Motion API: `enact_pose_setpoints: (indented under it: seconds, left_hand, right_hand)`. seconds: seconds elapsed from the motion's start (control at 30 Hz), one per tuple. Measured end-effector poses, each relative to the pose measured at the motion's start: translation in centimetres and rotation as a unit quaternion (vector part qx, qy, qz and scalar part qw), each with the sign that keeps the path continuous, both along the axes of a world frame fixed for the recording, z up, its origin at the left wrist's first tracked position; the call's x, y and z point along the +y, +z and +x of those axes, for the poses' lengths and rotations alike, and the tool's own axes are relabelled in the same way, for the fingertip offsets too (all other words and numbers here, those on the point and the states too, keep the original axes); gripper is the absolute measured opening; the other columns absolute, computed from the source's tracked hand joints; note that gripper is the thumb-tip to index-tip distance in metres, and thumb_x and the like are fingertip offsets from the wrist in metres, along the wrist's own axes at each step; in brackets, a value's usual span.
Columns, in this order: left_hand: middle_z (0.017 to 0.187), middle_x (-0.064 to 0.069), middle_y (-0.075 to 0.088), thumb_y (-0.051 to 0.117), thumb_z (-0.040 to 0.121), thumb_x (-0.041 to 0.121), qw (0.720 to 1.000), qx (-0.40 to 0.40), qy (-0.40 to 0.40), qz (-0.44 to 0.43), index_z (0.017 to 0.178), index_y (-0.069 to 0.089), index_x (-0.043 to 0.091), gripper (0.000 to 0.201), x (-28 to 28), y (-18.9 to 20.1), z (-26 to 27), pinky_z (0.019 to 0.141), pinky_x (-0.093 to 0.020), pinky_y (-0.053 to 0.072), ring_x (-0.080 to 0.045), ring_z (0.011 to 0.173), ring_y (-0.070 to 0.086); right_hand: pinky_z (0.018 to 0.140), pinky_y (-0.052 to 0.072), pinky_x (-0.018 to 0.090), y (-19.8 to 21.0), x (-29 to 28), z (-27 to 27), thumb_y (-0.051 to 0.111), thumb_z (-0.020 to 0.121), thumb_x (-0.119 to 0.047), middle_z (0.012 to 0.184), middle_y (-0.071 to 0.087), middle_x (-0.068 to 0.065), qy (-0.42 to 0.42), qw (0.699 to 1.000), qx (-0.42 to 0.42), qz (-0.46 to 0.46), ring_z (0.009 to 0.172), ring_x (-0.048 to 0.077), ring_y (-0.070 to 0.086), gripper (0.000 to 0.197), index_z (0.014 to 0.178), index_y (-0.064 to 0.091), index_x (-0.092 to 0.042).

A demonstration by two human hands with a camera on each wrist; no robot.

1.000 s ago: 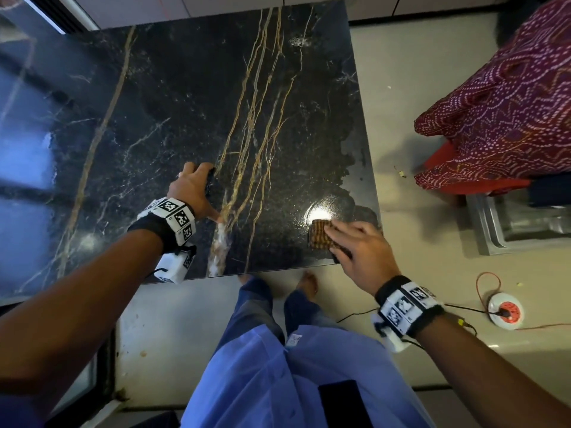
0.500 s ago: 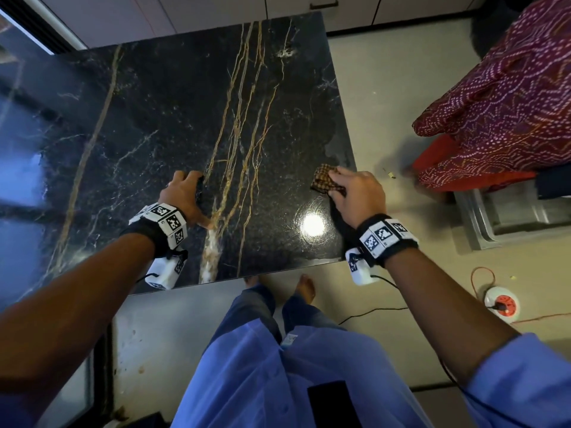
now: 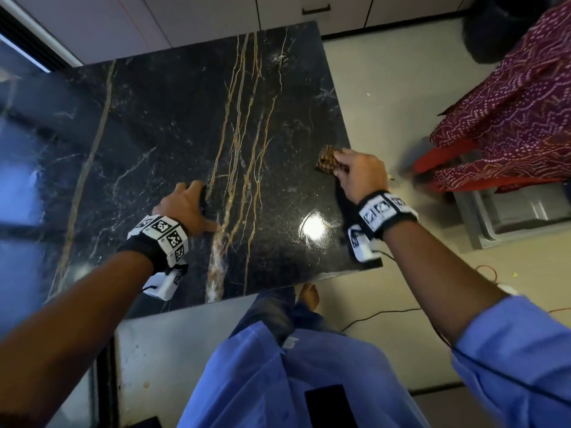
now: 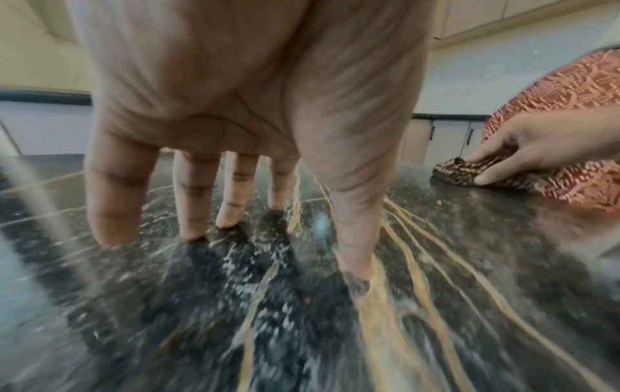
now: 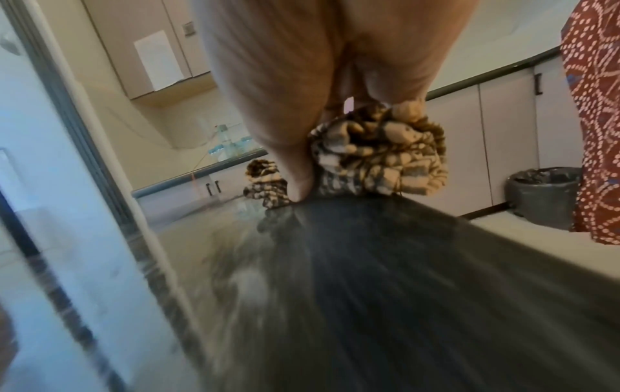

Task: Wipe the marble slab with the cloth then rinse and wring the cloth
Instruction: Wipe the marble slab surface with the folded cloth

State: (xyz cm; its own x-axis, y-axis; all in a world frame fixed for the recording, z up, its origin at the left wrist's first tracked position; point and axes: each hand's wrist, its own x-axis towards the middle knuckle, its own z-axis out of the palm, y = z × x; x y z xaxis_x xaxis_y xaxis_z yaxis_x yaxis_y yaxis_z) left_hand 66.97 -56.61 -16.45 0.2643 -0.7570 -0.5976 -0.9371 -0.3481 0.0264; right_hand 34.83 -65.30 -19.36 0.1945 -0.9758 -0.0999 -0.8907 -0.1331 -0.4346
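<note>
The black marble slab [image 3: 173,143] with gold veins fills the middle of the head view. My right hand [image 3: 358,176] grips a bunched brown-and-cream patterned cloth [image 3: 326,159] and presses it onto the slab near its right edge. In the right wrist view the cloth [image 5: 379,159] is wadded under my thumb and fingers against the slab [image 5: 369,278]. My left hand [image 3: 185,205] rests on the slab near the gold veins, its straight fingers [image 4: 194,201] spread with their tips on the stone [image 4: 302,331]. The cloth [image 4: 476,173] also shows at the right of the left wrist view.
Another person in red patterned clothing [image 3: 509,118] stands right of the slab. A grey metal tray [image 3: 519,211] lies on the floor beside them, with cables [image 3: 380,315] near my feet. A lined bin [image 5: 543,196] stands by the cabinets [image 5: 503,127].
My right hand has slid the cloth away from me along the slab's right side, from the near corner to about mid-edge. My left hand has stayed planted.
</note>
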Motion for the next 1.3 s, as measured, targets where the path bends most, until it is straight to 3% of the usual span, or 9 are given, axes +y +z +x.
enact_pose_setpoints:
  seconds: [0.13,0.33,0.43,0.63,0.87,1.0,1.17,1.3]
  left_hand:
    - [0.134,-0.010,0.041,0.076,0.066,0.059,1.000,-0.004,-0.007,-0.024,0.136,0.036,0.028,0.087,-2.8,0.4,-0.3,0.094,-0.061,0.044,-0.039,0.121,0.045]
    - [0.146,-0.009,0.028,0.076,0.067,0.058,0.998,0.036,-0.020,-0.052,0.140,0.033,0.028,0.090,-7.3,0.0,-2.3,0.098,-0.067,0.035,-0.038,0.133,0.031]
    - [0.152,-0.007,0.016,0.080,0.063,0.056,0.996,0.046,-0.026,-0.079,0.141,0.029,0.031,0.096,-9.4,-0.6,-2.4,0.100,-0.071,0.030,-0.037,0.140,0.018]
    - [0.156,-0.006,0.006,0.088,0.053,0.048,0.997,0.051,-0.035,-0.052,0.144,0.022,0.033,0.113,-13.5,-0.9,-1.2,0.101,-0.075,0.024,-0.036,0.145,0.003]
    - [0.155,-0.004,0.007,0.094,0.041,0.041,0.997,0.069,-0.009,-0.027,0.146,0.014,0.036,0.132,-16.0,-1.5,-0.1,0.096,-0.079,0.025,-0.035,0.144,0.005]
    - [0.153,-0.003,0.007,0.094,0.040,0.042,0.998,0.065,-0.007,-0.021,0.145,0.013,0.038,0.133,-16.3,-1.7,0.1,0.094,-0.077,0.031,-0.037,0.142,0.006]
    - [0.153,-0.002,0.004,0.094,0.041,0.043,0.998,0.065,-0.003,-0.010,0.144,0.012,0.041,0.131,-16.8,-1.9,0.1,0.094,-0.078,0.028,-0.038,0.142,0.003]
    - [0.152,-0.002,0.001,0.093,0.042,0.042,0.997,0.073,0.005,-0.001,0.143,0.010,0.041,0.131,-16.9,-2.2,0.2,0.096,-0.078,0.026,-0.038,0.142,0.001]
  right_hand:
    - [0.103,0.044,0.036,-0.1,-2.8,2.0,0.068,0.087,-0.020,0.132,0.062,0.002,-0.025,0.999,0.023,0.028,0.115,0.029,0.060,0.036,0.123,0.067,-0.019]
    - [0.096,0.046,0.035,-0.1,1.7,1.1,0.068,0.087,-0.012,0.123,0.067,0.007,0.002,1.000,-0.002,-0.002,0.107,0.029,0.063,0.031,0.118,0.068,-0.014]
    - [0.099,0.048,0.039,-0.8,1.4,1.3,0.068,0.085,-0.012,0.126,0.065,0.008,-0.012,1.000,0.001,-0.007,0.111,0.030,0.062,0.036,0.121,0.067,-0.015]
    - [0.095,0.050,0.035,-0.8,-5.9,3.6,0.066,0.087,-0.011,0.122,0.067,0.006,-0.042,0.999,-0.001,-0.024,0.105,0.029,0.064,0.034,0.121,0.067,-0.013]
    - [0.092,0.049,0.033,-1.6,-15.8,7.6,0.062,0.089,-0.019,0.124,0.066,0.003,-0.078,0.996,0.020,-0.024,0.105,0.030,0.064,0.032,0.121,0.068,-0.020]
    - [0.089,0.049,0.033,-1.7,-21.3,9.6,0.058,0.092,-0.021,0.120,0.067,0.007,-0.082,0.995,0.048,-0.021,0.106,0.032,0.063,0.030,0.121,0.067,-0.018]
    - [0.092,0.049,0.037,-1.0,-27.4,12.6,0.057,0.093,-0.019,0.121,0.064,0.014,-0.116,0.991,0.070,-0.007,0.112,0.036,0.059,0.029,0.121,0.064,-0.015]
    - [0.087,0.050,0.035,-0.7,-30.2,15.7,0.055,0.092,-0.013,0.115,0.066,0.014,-0.111,0.989,0.092,-0.006,0.108,0.034,0.061,0.021,0.110,0.066,-0.010]
